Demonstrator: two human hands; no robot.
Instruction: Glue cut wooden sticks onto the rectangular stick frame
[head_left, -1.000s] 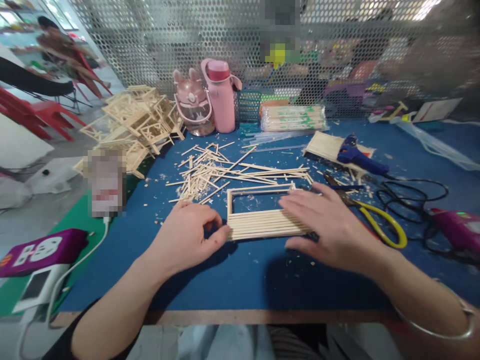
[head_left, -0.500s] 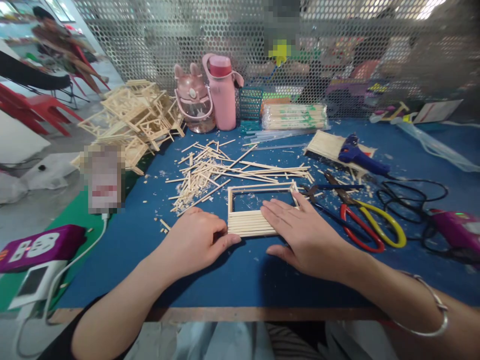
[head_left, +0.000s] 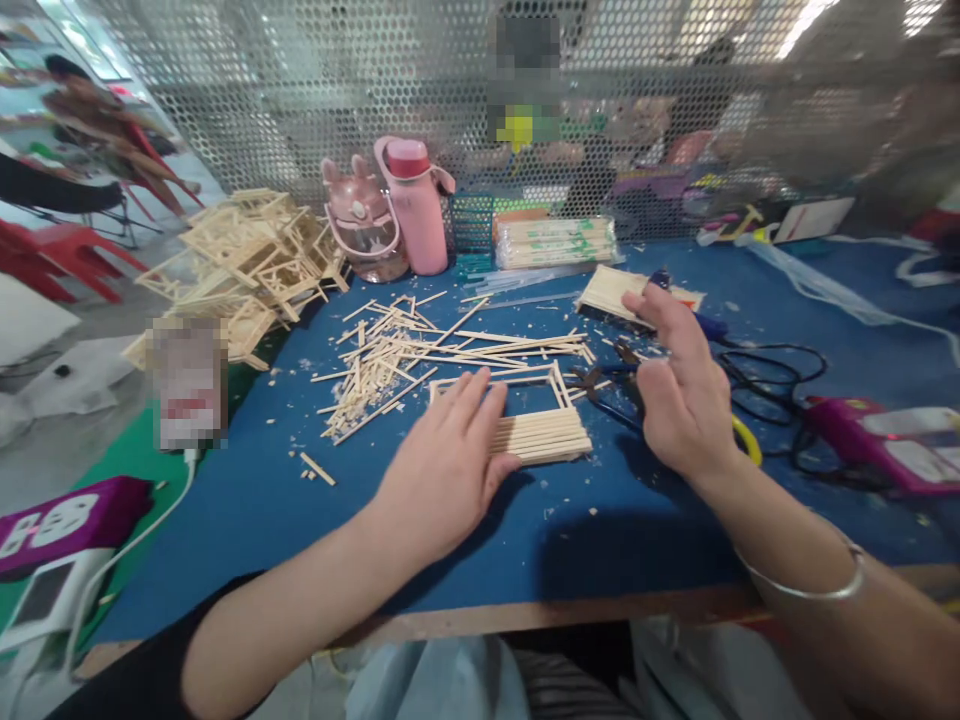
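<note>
My left hand (head_left: 446,465) rests flat over the left part of a small frame of wooden sticks (head_left: 547,436), fingers stretched out. The frame's near side is a band of sticks laid side by side; its far side is an open rectangle. My right hand (head_left: 684,390) is raised to the right of the frame, fingers apart, with nothing visible in it. Its fingertips are close to a blue glue gun (head_left: 712,326), partly hidden behind the hand, which lies by a slatted stick panel (head_left: 606,288). Dark-jawed pliers (head_left: 596,385) lie beside the frame, partly covered.
Loose sticks (head_left: 390,355) are heaped behind the frame. Farther back stand two pink bottles (head_left: 418,220) and packaged sticks (head_left: 555,242). Stick structures (head_left: 255,260) pile up at left, near a phone (head_left: 189,390). A black cable (head_left: 787,355) and purple power strip (head_left: 847,430) lie right.
My right hand has left the frame and moved right and forward toward the glue gun. My left hand has slid from the frame's left end onto its top. The view has shifted slightly right.
</note>
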